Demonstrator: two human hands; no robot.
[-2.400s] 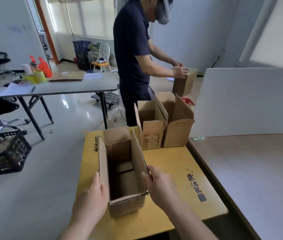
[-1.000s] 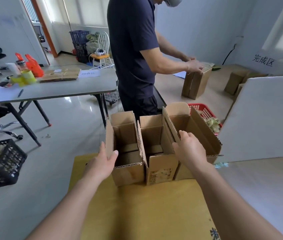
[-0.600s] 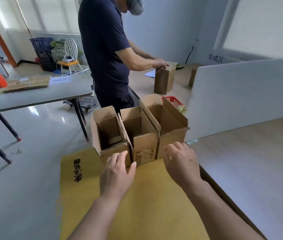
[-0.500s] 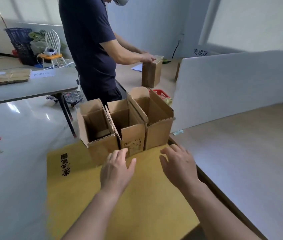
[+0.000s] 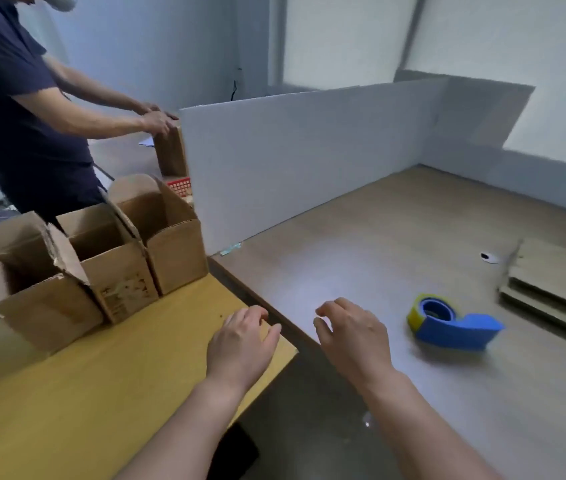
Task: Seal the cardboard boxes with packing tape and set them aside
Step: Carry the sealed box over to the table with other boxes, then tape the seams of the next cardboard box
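Found the left hand over the right edge of the yellow table, fingers loosely curled, holding nothing. Found the right hand just beside it over the wooden desk, equally slack and empty (palm down, fingers drooping). Spotted the tape dispenser, blue with a yellow roll, lying on that desk near the right hand, to its right, untouched. Noted three cardboard boxes standing in a touching row at the yellow table's far side, flaps up, unsealed, well apart from both hands. Glimpsed flattened cardboard stacked beyond the dispenser.
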